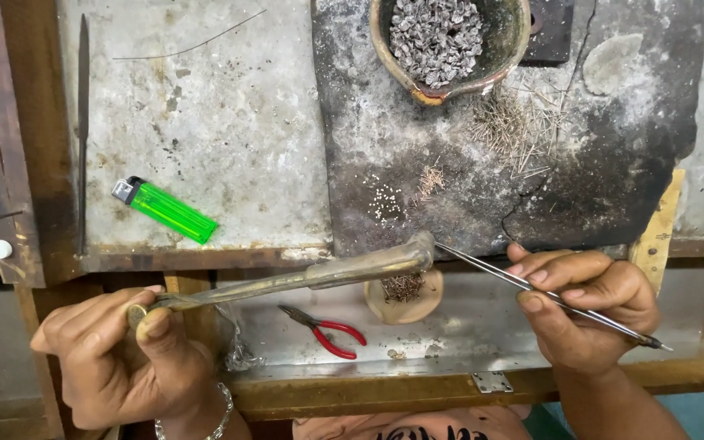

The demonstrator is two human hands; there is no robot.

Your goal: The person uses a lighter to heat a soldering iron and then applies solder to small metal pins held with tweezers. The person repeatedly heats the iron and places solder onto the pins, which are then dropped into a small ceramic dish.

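Head view: left hand [116, 358] pinches the near end of a brass blowpipe [319, 275], its bent tip at the front edge of the charred slab [613, 163] on the desk [230, 122]. Right hand [588, 314] pinches thin tweezers [531, 287], points meeting the pipe tip. Tiny white beads [386, 201] and wire bits [515, 126] lie laid out on the slab; no flame visible, so heating looks not yet begun. Clay bowl [495, 61] of granules at the far edge; green lighter [169, 210] lies unused, left.

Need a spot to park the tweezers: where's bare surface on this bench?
Free: pale slab between wire and lighter; tray right of the small dish. Crowded: dark slab with bowl, pin pile, beads; pliers under the left-hand tool.
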